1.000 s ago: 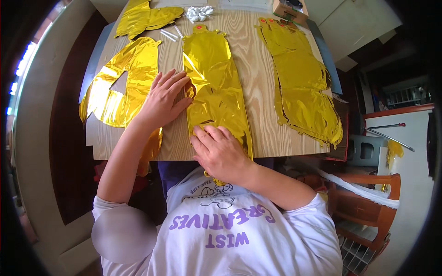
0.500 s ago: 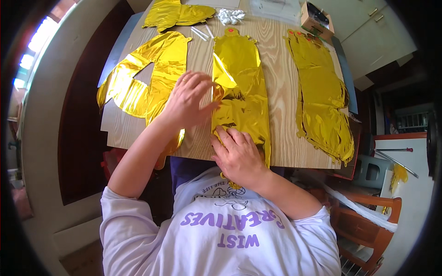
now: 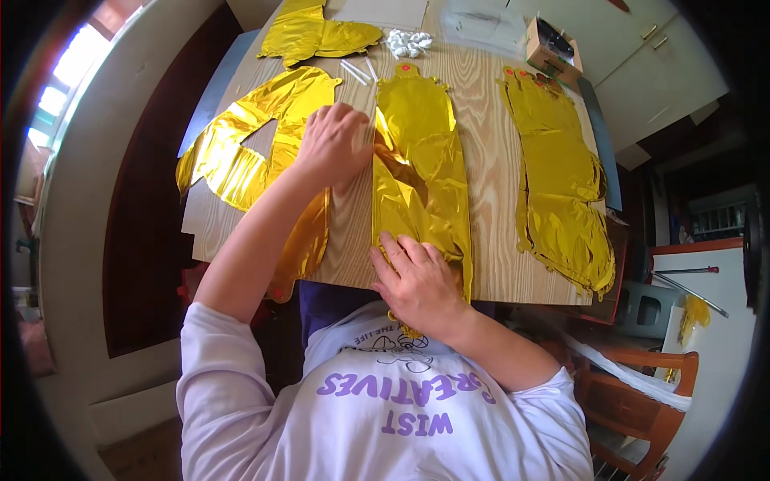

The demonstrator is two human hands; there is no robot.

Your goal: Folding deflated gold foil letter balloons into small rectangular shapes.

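Note:
A flat gold foil balloon (image 3: 417, 180), long and straight with a red dot on its top tab, lies on the table in front of me. My right hand (image 3: 421, 276) rests on its near end, fingers spread flat over the foil. My left hand (image 3: 333, 144) is beside its left edge, fingers loosely bent and thumb apart, with nothing visible in them. Under and beside my left wrist lies another gold foil balloon (image 3: 233, 172) with an angled shape. Its middle part is hidden by my forearm.
To the right lies a stack of gold foil balloons (image 3: 557, 180); another gold balloon (image 3: 321, 40) is at the far left. White crumpled pieces (image 3: 407, 43), thin white tubes (image 3: 355, 72) and a cardboard box (image 3: 553, 48) stand at the back of the wooden table (image 3: 493, 176). A wooden chair (image 3: 642, 401) is at lower right.
My left hand has moved slightly away from me, its fingers more bent. The creases on the middle balloon have shifted. My right hand stays on its near end.

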